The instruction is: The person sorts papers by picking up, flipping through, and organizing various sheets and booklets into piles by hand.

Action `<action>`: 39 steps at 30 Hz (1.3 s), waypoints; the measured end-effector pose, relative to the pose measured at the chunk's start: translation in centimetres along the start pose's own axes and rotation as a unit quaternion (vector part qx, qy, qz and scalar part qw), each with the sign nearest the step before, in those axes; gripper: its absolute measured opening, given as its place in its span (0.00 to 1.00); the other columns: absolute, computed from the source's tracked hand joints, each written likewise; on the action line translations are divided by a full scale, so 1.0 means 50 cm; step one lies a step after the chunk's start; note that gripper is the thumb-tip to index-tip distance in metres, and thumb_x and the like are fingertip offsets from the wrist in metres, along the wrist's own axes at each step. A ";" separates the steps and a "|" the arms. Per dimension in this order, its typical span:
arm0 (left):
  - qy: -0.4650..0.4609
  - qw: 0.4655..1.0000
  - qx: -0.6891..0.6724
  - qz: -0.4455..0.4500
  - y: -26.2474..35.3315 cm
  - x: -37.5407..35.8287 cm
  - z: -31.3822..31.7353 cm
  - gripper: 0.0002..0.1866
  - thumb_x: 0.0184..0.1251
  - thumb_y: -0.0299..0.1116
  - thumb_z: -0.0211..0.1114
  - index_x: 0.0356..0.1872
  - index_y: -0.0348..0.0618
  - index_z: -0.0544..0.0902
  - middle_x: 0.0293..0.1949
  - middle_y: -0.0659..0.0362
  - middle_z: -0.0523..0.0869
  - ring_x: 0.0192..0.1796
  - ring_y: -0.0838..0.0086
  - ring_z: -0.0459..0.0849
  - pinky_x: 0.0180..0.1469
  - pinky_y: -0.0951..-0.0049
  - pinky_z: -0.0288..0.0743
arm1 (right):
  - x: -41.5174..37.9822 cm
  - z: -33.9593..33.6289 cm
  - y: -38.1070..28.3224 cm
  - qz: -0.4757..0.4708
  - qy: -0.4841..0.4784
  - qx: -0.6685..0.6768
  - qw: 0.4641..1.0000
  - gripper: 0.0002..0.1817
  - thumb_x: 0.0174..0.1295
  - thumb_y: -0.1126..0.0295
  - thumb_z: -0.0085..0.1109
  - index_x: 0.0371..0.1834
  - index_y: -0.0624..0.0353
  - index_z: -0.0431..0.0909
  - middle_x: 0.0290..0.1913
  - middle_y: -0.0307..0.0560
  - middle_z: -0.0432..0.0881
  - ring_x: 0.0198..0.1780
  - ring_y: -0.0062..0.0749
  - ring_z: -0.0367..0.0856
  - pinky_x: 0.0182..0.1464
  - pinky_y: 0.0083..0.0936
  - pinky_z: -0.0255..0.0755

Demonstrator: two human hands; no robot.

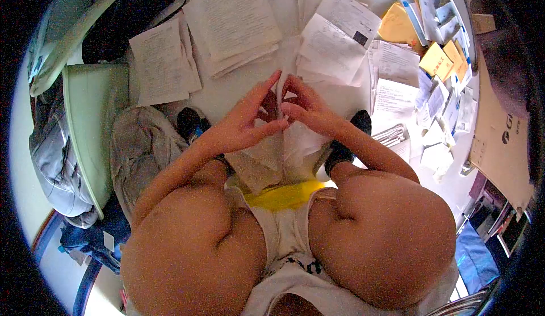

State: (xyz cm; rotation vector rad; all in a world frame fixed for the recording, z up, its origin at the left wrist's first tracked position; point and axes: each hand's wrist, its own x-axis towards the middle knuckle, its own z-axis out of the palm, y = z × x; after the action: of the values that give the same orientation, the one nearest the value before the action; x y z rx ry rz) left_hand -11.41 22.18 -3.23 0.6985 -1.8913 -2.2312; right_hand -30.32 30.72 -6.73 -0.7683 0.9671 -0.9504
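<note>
Between my two hands stands a thin stack of paper (280, 92), seen nearly edge-on. My left hand (247, 122) presses against its left face, index finger stretched up along it and thumb reaching across toward the middle. From the other side my right hand (309, 107) grips it with bent fingers close to the edge. Below the hands, pale paper surfaces (261, 160) spread down between my feet; their lower part is partly shadowed. Just ahead lie a pile of printed sheets (241, 24) and a folded printed page (335, 41).
More printed sheets (162, 60) lie at the left. At the right are yellow envelopes (436, 60), scattered letters (437, 103) and a cardboard box (502, 129). A pale green bin (91, 129) stands left beside grey cloth (145, 146). Something yellow (284, 196) lies between my legs.
</note>
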 end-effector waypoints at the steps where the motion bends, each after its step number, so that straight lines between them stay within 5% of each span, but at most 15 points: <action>1: -0.002 0.999 0.040 0.008 0.007 0.000 -0.002 0.47 0.66 0.37 0.66 0.76 0.44 0.43 0.44 0.54 0.73 0.44 0.70 0.78 0.47 0.70 0.79 | 0.000 0.003 -0.001 -0.030 0.013 -0.051 0.998 0.19 0.68 0.57 0.57 0.52 0.58 0.67 0.43 0.45 0.78 0.40 0.32 0.83 0.40 0.28 0.81; 6: 0.023 0.996 0.080 0.031 -0.007 0.003 0.001 0.44 0.65 0.35 0.67 0.75 0.40 0.47 0.49 0.50 0.75 0.49 0.68 0.79 0.54 0.69 0.76 | -0.002 0.013 -0.016 -0.082 0.045 -0.066 0.993 0.19 0.70 0.59 0.54 0.53 0.63 0.68 0.43 0.47 0.79 0.48 0.34 0.82 0.49 0.29 0.79; 9: 0.050 0.998 0.018 0.018 -0.010 0.004 0.003 0.43 0.64 0.36 0.68 0.73 0.38 0.52 0.57 0.47 0.74 0.59 0.64 0.76 0.62 0.66 0.70 | 0.000 0.008 -0.001 -0.083 0.107 -0.117 0.984 0.22 0.69 0.58 0.54 0.58 0.64 0.68 0.43 0.48 0.80 0.45 0.31 0.81 0.46 0.26 0.78; 12: 0.061 0.989 -0.106 -0.082 -0.040 -0.001 -0.005 0.37 0.66 0.36 0.65 0.71 0.37 0.56 0.62 0.47 0.73 0.66 0.61 0.70 0.66 0.63 0.65 | 0.003 -0.018 -0.004 0.065 0.113 -0.131 0.983 0.25 0.69 0.64 0.53 0.66 0.64 0.66 0.54 0.44 0.77 0.53 0.25 0.74 0.56 0.24 0.70; 14: 0.086 0.986 0.143 -0.015 -0.108 -0.032 -0.048 0.32 0.68 0.35 0.62 0.69 0.37 0.60 0.62 0.49 0.73 0.64 0.62 0.72 0.65 0.64 0.67 | -0.004 -0.046 0.001 0.050 0.182 -0.005 0.982 0.24 0.67 0.65 0.55 0.64 0.64 0.68 0.51 0.42 0.78 0.52 0.25 0.75 0.55 0.24 0.70; 16: 0.109 0.915 0.383 0.056 -0.154 -0.053 -0.092 0.27 0.71 0.35 0.58 0.67 0.37 0.64 0.61 0.51 0.74 0.61 0.63 0.75 0.63 0.65 0.69 | -0.033 -0.079 -0.022 0.025 0.270 0.103 0.957 0.32 0.65 0.58 0.60 0.68 0.64 0.64 0.47 0.41 0.79 0.42 0.26 0.76 0.44 0.24 0.73; 18: 0.123 0.855 0.495 0.092 -0.168 -0.048 -0.103 0.25 0.72 0.35 0.56 0.66 0.37 0.66 0.61 0.52 0.75 0.59 0.64 0.76 0.62 0.65 0.70 | -0.063 -0.104 -0.063 -0.020 0.386 0.076 0.919 0.30 0.65 0.59 0.60 0.67 0.62 0.66 0.51 0.42 0.79 0.49 0.28 0.75 0.53 0.27 0.71; 19: 0.224 0.969 0.096 -0.023 -0.145 -0.035 -0.095 0.24 0.71 0.35 0.57 0.64 0.37 0.67 0.59 0.53 0.77 0.57 0.66 0.77 0.60 0.66 0.71 | -0.080 -0.125 -0.082 -0.038 0.388 0.077 0.918 0.30 0.65 0.56 0.58 0.65 0.61 0.67 0.53 0.45 0.78 0.51 0.32 0.76 0.56 0.30 0.71; 20: 0.280 0.895 -0.322 -0.133 -0.123 -0.028 -0.093 0.23 0.71 0.35 0.58 0.62 0.37 0.69 0.57 0.54 0.79 0.54 0.67 0.79 0.58 0.67 0.72 | -0.099 -0.148 -0.095 -0.056 0.390 0.080 0.915 0.30 0.64 0.54 0.56 0.64 0.61 0.67 0.56 0.48 0.77 0.54 0.35 0.77 0.59 0.32 0.71; 24: 0.300 0.946 -0.083 -0.092 -0.042 -0.039 -0.090 0.21 0.70 0.35 0.59 0.60 0.36 0.72 0.52 0.56 0.82 0.51 0.70 0.80 0.55 0.69 0.73 | -0.158 -0.251 -0.062 -0.092 0.401 0.141 0.900 0.28 0.68 0.58 0.55 0.66 0.62 0.67 0.59 0.45 0.76 0.58 0.33 0.73 0.62 0.30 0.67; 26: 0.358 0.913 -0.132 -0.147 -0.011 -0.022 -0.077 0.20 0.70 0.34 0.59 0.59 0.36 0.72 0.51 0.57 0.82 0.50 0.72 0.79 0.54 0.71 0.73 | -0.171 -0.262 -0.060 -0.123 0.378 0.139 0.907 0.27 0.68 0.58 0.55 0.66 0.61 0.67 0.58 0.45 0.76 0.58 0.33 0.73 0.61 0.30 0.67; 29: 0.334 0.924 -0.151 -0.109 -0.015 -0.021 -0.077 0.18 0.68 0.42 0.63 0.52 0.42 0.76 0.44 0.59 0.82 0.43 0.73 0.78 0.45 0.73 0.73 | -0.177 -0.274 -0.062 -0.174 0.341 0.136 0.914 0.26 0.68 0.59 0.54 0.65 0.61 0.68 0.58 0.45 0.75 0.58 0.32 0.73 0.61 0.29 0.67; 33: 0.371 0.906 -0.123 -0.164 -0.016 -0.018 -0.082 0.19 0.72 0.33 0.58 0.59 0.36 0.72 0.49 0.58 0.82 0.49 0.74 0.79 0.52 0.73 0.72 | -0.177 -0.278 -0.070 -0.197 0.321 0.142 0.915 0.26 0.67 0.59 0.55 0.64 0.61 0.68 0.57 0.44 0.76 0.56 0.31 0.74 0.59 0.29 0.68; 38: 0.345 0.926 -0.147 -0.043 -0.038 -0.013 -0.083 0.17 0.71 0.34 0.59 0.56 0.36 0.74 0.47 0.60 0.83 0.47 0.75 0.79 0.53 0.74 0.72 | -0.176 -0.282 -0.074 -0.194 0.315 0.151 0.917 0.25 0.67 0.59 0.56 0.63 0.61 0.69 0.54 0.44 0.77 0.54 0.30 0.75 0.57 0.28 0.68; 39: 0.335 0.933 -0.092 -0.088 -0.041 -0.018 -0.091 0.18 0.71 0.33 0.59 0.58 0.36 0.74 0.50 0.59 0.82 0.49 0.75 0.79 0.53 0.74 0.72 | -0.178 -0.278 -0.075 -0.193 0.316 0.152 0.916 0.25 0.67 0.59 0.56 0.63 0.61 0.70 0.54 0.43 0.77 0.53 0.30 0.75 0.57 0.28 0.68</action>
State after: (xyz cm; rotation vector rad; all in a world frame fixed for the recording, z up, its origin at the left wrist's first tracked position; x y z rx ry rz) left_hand -8.29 18.85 -5.44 1.4148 -1.3075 -1.8627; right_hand -46.48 35.73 -5.87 -0.3852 1.1989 -1.7193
